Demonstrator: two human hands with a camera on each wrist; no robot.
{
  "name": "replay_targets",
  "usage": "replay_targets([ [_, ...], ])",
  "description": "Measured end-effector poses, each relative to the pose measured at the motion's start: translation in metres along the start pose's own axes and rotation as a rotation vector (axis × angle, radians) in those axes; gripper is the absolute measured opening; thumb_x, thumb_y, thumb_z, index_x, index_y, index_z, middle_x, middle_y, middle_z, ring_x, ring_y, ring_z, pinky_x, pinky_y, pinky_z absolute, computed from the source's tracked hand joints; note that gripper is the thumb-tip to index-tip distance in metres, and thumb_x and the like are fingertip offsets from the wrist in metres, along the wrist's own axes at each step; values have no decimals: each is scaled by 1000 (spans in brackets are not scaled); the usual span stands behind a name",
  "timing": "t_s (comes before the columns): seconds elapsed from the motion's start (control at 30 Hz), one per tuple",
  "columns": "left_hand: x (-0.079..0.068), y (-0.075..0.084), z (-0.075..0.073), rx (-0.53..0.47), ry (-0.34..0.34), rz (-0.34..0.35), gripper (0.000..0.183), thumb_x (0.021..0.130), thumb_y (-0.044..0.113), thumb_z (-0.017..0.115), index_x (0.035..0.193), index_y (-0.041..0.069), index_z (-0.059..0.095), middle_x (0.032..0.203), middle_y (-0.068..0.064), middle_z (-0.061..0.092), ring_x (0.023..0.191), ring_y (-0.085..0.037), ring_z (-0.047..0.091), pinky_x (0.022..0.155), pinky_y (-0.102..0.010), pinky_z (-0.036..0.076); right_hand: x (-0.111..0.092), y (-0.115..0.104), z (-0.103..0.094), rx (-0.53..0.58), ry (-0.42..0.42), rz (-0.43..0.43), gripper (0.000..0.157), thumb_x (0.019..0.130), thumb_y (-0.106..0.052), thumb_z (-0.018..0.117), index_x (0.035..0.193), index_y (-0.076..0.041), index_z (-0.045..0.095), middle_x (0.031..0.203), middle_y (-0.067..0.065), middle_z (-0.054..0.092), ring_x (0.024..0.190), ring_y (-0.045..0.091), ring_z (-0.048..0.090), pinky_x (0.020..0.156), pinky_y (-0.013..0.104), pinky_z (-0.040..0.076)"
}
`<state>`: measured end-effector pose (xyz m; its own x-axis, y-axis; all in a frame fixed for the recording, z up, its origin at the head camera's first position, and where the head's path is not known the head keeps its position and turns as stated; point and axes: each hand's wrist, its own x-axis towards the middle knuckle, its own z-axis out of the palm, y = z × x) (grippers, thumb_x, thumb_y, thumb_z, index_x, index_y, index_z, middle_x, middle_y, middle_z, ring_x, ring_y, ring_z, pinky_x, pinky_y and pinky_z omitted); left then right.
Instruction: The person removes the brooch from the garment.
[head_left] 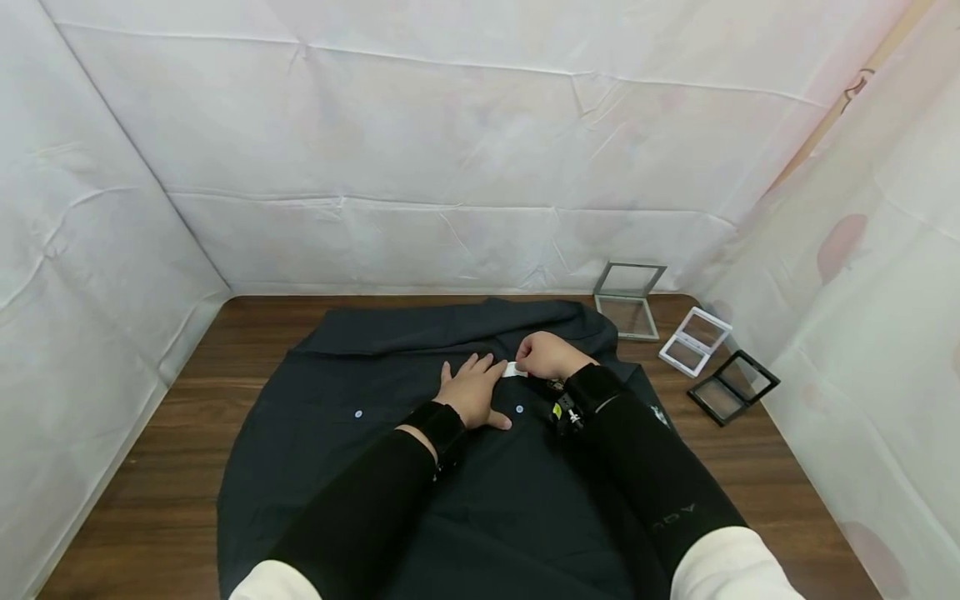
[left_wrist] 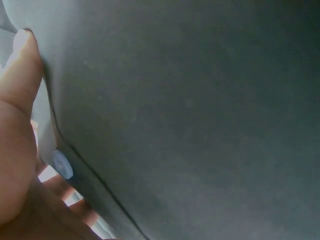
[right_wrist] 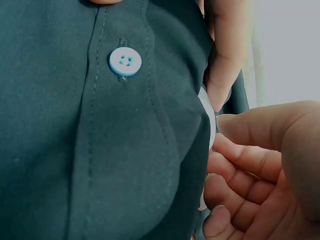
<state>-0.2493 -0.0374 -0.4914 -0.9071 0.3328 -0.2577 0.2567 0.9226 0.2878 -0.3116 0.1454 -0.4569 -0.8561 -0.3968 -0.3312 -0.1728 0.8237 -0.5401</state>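
A dark button-up shirt (head_left: 315, 492) is spread over the table, with small light buttons (head_left: 520, 409) on its placket. My left hand (head_left: 471, 393) rests on the cloth with its fingers spread, left of a small white strip (head_left: 514, 369). With thumb and forefinger, my right hand (head_left: 551, 357) pinches the right end of that strip. The right wrist view shows the strip (right_wrist: 209, 117) at the shirt's edge by the right thumb (right_wrist: 250, 124), below a four-hole button (right_wrist: 125, 62). Its other end is hidden behind the cloth, and its exact kind is unclear.
To the right of the shirt stand several hinged frames with clear panes: a grey one (head_left: 628, 339), a white one (head_left: 684, 337) and a black one (head_left: 716, 380). The brown wooden table (head_left: 150, 467) meets white sheeting (head_left: 420, 250) at the back and sides.
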Motion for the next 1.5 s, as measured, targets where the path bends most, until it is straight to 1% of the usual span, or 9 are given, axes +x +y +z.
replay_targets([
  [0.13, -1, 0, 0, 0, 2, -2, 107, 79, 61, 83, 165, 30, 27, 171, -1, 21, 157, -26, 15, 118, -70, 10, 2, 0, 0, -7, 5, 11, 11, 101, -14, 65, 99, -6, 72, 84, 5, 68, 73, 19, 60, 68, 32, 48],
  [0.27, -5, 2, -2, 5, 5, -14, 111, 79, 62, 83, 166, 25, 25, 171, -4, 20, 157, -28, 14, 119, -68, 11, 4, 3, 0, 5, 11, 0, 7, 100, -12, 67, 99, -5, 69, 85, 6, 67, 74, 19, 60, 69, 33, 49],
  [0.4, -7, 2, -2, 27, -5, -47, 111, 79, 67, 79, 166, 22, 26, 172, -7, 15, 157, -32, 10, 119, -68, 10, 4, 8, -1, 38, 9, -30, 8, 100, -10, 67, 102, -5, 73, 87, 6, 68, 73, 19, 61, 68, 33, 50],
  [0.57, -7, -1, -3, 51, -39, -90, 111, 79, 74, 74, 166, 27, 24, 173, -4, 8, 158, -34, 3, 117, -72, 6, 3, 13, -2, 62, 30, -60, 12, 99, -12, 68, 99, -9, 79, 83, 4, 71, 72, 18, 62, 69, 33, 51],
  [0.8, 4, -7, 3, 50, -86, -131, 118, 74, 79, 74, 167, 32, 18, 173, 1, 1, 158, -33, -4, 115, -75, 2, -1, 14, 2, 75, 82, -112, 11, 99, -12, 70, 100, -10, 80, 86, 0, 72, 76, 16, 64, 72, 35, 52],
  [0.97, 7, -7, 3, 58, -102, -136, 121, 72, 81, 74, 167, 33, 16, 173, 2, -1, 157, -33, -5, 115, -75, 1, -5, 12, 2, 72, 116, -128, 12, 99, -12, 69, 103, -8, 80, 88, 0, 72, 77, 16, 64, 72, 34, 52],
  [1.17, 6, -7, 3, 61, -105, -130, 121, 73, 81, 73, 167, 32, 15, 173, 1, -2, 157, -34, -6, 115, -75, 1, -4, 12, 7, 104, 142, -130, 12, 99, -13, 71, 105, -9, 80, 87, -1, 73, 76, 15, 63, 71, 33, 52],
  [1.33, 5, -6, 2, 73, -100, -124, 120, 74, 81, 72, 167, 32, 15, 173, 0, -1, 157, -34, -5, 115, -74, 2, -1, 14, 11, 125, 168, -158, 11, 99, -14, 71, 103, -11, 81, 85, -1, 72, 74, 15, 63, 68, 33, 51],
  [1.5, 2, -5, -1, 85, -99, -117, 119, 75, 81, 71, 167, 31, 14, 173, 0, -1, 158, -34, -4, 116, -74, 2, 1, 16, 14, 136, 203, -191, 10, 99, -16, 72, 103, -13, 81, 85, -2, 71, 74, 14, 63, 71, 33, 52],
])
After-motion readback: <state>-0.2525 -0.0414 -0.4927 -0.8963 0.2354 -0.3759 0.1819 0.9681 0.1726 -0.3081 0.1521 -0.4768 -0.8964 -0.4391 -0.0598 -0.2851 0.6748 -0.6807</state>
